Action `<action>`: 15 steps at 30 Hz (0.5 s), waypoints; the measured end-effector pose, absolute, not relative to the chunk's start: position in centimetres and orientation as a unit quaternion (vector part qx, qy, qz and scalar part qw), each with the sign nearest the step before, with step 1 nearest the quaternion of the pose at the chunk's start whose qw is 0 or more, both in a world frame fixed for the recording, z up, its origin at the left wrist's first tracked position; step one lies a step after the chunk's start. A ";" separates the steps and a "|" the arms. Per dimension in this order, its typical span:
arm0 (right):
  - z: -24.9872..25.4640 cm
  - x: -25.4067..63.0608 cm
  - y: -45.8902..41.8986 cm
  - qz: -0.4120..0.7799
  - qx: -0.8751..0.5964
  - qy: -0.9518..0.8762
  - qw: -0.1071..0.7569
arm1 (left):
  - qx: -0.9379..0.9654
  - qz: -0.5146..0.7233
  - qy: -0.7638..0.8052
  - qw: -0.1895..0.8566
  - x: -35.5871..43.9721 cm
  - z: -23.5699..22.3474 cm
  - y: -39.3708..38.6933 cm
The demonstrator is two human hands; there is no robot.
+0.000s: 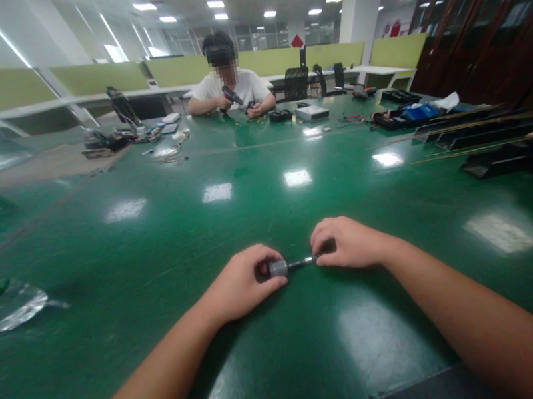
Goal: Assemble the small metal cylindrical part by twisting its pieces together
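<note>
Head view: small tool [278,269] between 2 hands [293,264].

The green tabletop [259,214] under my hands is smooth and glossy, throwing back the ceiling lights in bright patches. The small tool [280,268] I have above the tabletop looks like smooth grey metal, its thin shaft shiny toward the tip. To the right of the tabletop, the cabinet [485,16] looks like polished dark wood.
</note>
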State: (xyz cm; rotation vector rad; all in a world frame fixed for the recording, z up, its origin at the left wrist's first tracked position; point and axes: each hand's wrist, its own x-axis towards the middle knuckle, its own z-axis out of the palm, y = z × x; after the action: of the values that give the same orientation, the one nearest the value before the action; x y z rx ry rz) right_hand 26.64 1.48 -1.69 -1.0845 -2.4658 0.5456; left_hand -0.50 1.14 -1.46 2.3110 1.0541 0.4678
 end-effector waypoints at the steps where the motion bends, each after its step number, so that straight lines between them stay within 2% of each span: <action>1: -1.8 26.5 1.4 0.193 -0.387 -0.880 0.199 | 0.860 0.174 0.393 0.275 -0.5 -1.4 1.1; 15: -3.5 21.6 0.9 0.169 -0.352 -0.880 0.270 | 0.864 0.206 0.387 0.248 -0.2 -1.7 1.2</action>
State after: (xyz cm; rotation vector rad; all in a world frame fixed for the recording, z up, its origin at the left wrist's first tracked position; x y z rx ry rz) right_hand 21.61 0.89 -3.54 -0.9481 -2.3720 0.4546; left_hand -0.20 1.19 -1.70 2.3538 1.0554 0.5618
